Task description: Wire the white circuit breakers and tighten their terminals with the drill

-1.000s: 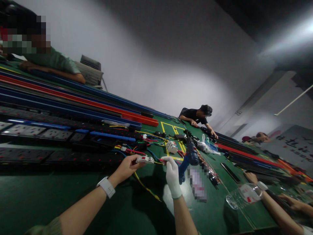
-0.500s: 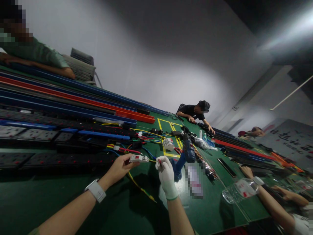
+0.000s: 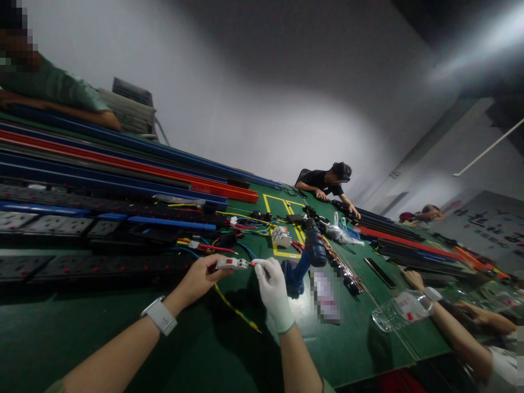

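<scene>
Left of the blue power tool (image 3: 302,266), a white switch module (image 3: 230,263) was pinched by the closed fingers of the left hand (image 3: 197,284); nearer the tool, a red piece (image 3: 252,265) by those of the right hand (image 3: 273,290). Both were best held steady and aligned.

A black phone (image 3: 380,273) lies near a clear plastic bottle (image 3: 405,310).

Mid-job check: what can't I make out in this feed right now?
Head view: gripped end of the white module, hidden by the left hand.
Head view: whether the red tip touches the module, too small to tell.
Head view: what lies inside the gloved right hand, hidden by its fingers.
Head view: the co-worker at left, cut off by the left edge.
</scene>
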{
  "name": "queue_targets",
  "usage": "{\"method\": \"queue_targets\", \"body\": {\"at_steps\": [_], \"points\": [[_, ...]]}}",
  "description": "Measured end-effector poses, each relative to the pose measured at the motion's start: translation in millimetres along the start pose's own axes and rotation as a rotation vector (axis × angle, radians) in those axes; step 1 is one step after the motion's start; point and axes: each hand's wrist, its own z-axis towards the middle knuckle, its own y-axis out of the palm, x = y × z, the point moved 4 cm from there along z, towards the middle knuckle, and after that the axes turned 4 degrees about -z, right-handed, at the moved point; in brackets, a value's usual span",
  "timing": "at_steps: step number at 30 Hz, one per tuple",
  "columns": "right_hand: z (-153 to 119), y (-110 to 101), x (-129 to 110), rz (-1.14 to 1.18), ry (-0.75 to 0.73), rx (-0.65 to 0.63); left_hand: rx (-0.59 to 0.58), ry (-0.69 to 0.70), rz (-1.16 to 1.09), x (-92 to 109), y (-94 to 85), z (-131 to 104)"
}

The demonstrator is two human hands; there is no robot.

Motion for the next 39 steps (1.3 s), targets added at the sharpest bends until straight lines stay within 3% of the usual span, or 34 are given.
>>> {"method": "queue_targets", "body": {"at_steps": [10,13,16,21,26,29,33,36,39], "points": [[1,2,17,-0.199,-0.05,-0.083,-0.049,0.076,0.241,-9,6.6,1],[0,8,25,-0.152,-0.041,-0.097,-0.062,0.093,0.316,-9,8.6,0],[-3,13,31,-0.121,-0.018,-0.135,-0.077,0.086,0.372,-9,11.0,0],[-8,16,35,-0.266,-0.019,-0.216,-0.117,0.041,0.481,-11,15.0,1],[-10,13,33,-0.151,-0.036,-0.213,-0.125,0.025,0.493,-10,14.1,1],[-19,-4,24,-0.064,0.026,-0.17,-0.119,0.022,0.498,-9,13.5,0],[-52,-47,28,0.043,0.26,-0.133,-0.103,0.004,0.515,-9,13.2,-1],[-78,-92,57,0.152,0.468,0.098,-0.09,0.007,0.518,-8,13.3,-2],[-82,-123,86,0.224,0.6,0.342,-0.081,0.009,0.523,-8,13.5,-2]]}}
